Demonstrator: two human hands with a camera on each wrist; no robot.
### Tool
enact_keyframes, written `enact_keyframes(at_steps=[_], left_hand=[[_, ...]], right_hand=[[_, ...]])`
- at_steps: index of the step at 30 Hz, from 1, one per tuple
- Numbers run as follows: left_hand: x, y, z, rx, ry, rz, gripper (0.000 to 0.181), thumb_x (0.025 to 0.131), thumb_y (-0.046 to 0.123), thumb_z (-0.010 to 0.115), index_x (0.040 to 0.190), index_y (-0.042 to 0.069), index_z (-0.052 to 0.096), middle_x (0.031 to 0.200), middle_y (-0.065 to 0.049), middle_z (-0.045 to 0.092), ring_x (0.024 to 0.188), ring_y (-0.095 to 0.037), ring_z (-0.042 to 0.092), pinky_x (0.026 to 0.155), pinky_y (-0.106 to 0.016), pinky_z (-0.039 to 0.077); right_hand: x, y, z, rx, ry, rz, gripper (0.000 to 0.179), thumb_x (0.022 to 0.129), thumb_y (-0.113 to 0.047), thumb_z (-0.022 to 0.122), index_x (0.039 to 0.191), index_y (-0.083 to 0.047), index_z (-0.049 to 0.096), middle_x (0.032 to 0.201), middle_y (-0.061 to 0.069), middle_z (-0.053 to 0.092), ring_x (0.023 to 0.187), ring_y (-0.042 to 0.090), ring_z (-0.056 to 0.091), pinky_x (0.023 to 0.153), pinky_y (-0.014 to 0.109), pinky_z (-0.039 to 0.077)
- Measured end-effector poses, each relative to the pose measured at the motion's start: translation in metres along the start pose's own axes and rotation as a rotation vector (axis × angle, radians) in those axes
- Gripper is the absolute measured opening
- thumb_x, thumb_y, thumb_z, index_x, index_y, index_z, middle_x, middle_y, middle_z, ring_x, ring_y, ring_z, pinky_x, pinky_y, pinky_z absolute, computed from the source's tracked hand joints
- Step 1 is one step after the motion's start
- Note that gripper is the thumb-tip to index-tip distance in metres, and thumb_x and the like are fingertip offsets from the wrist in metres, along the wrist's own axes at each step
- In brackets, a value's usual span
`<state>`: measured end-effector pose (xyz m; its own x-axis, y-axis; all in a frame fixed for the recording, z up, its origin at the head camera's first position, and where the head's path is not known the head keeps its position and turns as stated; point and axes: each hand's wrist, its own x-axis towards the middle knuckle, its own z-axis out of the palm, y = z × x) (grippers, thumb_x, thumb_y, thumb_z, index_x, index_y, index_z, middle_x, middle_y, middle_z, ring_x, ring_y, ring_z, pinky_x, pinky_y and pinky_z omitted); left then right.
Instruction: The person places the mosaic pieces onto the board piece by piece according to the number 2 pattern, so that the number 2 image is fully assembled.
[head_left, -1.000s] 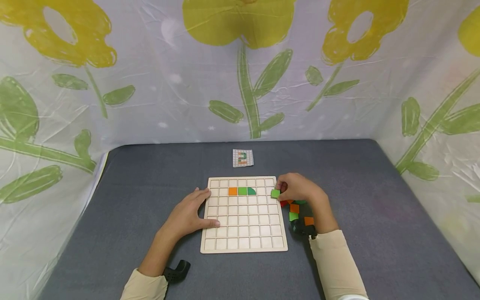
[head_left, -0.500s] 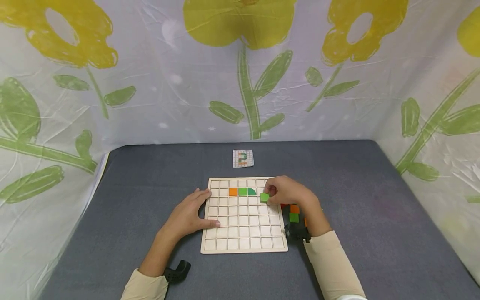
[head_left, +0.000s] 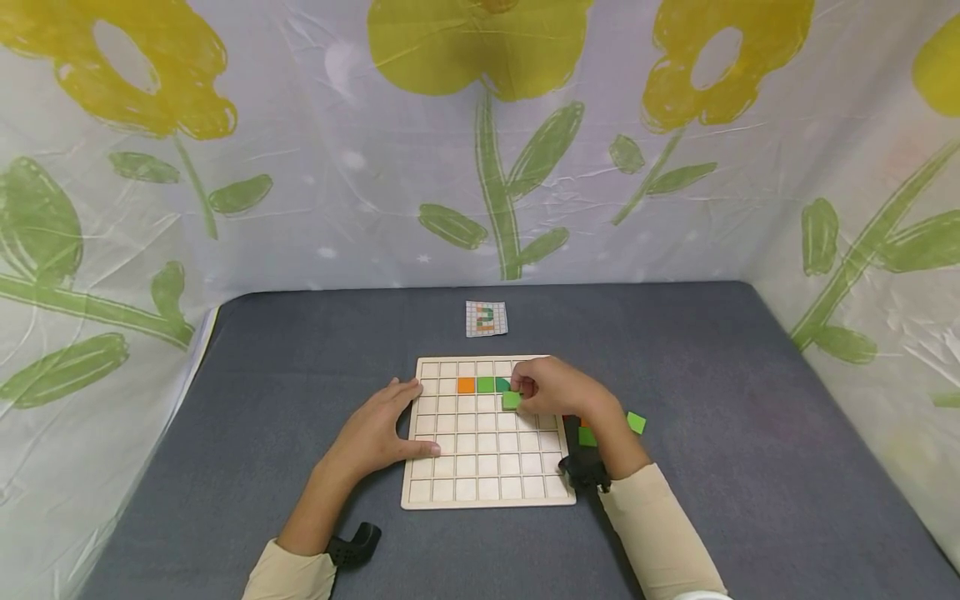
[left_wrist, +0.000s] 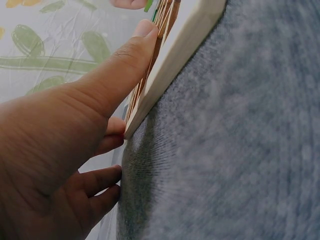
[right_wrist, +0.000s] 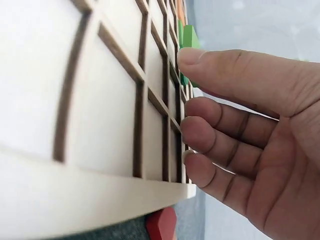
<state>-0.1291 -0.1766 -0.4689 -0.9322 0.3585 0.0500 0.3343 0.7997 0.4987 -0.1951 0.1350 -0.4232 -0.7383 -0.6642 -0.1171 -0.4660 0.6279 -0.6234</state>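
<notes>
A wooden grid board (head_left: 487,450) lies on the dark table with an orange square block (head_left: 466,385), a green square block (head_left: 485,384) and a darker green rounded block (head_left: 502,384) side by side in one upper row. My left hand (head_left: 378,425) rests at the board's left edge, thumb on top and fingers extended along the side, as the left wrist view (left_wrist: 127,60) also shows. Between thumb and fingertips my right hand (head_left: 558,387) pinches a light green block (head_left: 511,401) just below the rounded one. In the right wrist view this green block (right_wrist: 190,37) shows past the thumb.
A small card (head_left: 486,318) with a grid pattern lies beyond the board. Loose blocks, including a green one (head_left: 636,422), lie right of the board, partly hidden by the right arm. A red block (right_wrist: 161,223) sits by the board's edge in the right wrist view.
My right hand has moved left from the board's right edge, carrying the light green block to beneath the rounded block. The left hand stays in place.
</notes>
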Motion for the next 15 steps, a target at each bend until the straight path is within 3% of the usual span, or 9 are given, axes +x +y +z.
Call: enact_keyframes(at_steps=[15], left_hand=[[-0.0001,-0.0012,0.0003,-0.001,0.004,0.004,0.104,0.07,0.063,0.083,0.148,0.002,0.049,0.151,-0.015,0.046,0.143,-0.041,0.034,0.107,-0.061,0.036]], right_hand=[[0.0063,-0.0051,0.0077,-0.059,0.037,-0.01,0.02,0.085,-0.005,0.08,0.101,-0.005,0.069,0.078,-0.004,0.057,0.07,0.011,0.05,0.068,0.03,0.047]])
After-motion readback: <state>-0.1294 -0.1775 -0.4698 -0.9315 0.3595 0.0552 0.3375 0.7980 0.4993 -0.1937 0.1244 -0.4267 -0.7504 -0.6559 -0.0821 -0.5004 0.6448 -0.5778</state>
